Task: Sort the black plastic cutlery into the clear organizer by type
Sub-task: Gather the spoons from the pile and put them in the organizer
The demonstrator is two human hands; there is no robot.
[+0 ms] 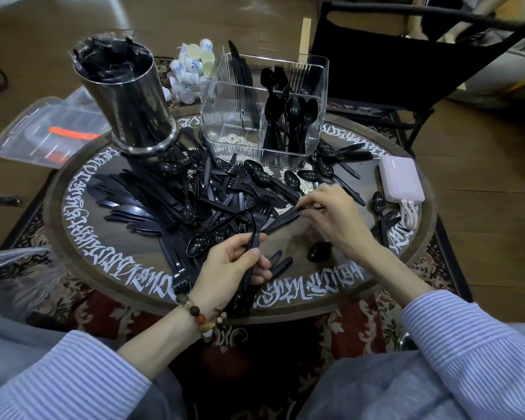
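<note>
We hold a small bunch of black cutlery (252, 253) in our left hand (234, 268), fingers curled round the handles, long axis running away from us. Our right hand (331, 216) pinches one piece (285, 218) lying flat, pointing left toward the pile (194, 201). The clear organizer (264, 110) stands beyond both hands, nearer the right.

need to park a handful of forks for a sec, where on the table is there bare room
Bare wood shows between the two hands, just ahead of the left hand and under the right hand, bordered by a lone spoon. The organizer's near-left compartment is also empty. Crowded: the cutlery pile across the centre and left, and the power bank side.
</note>
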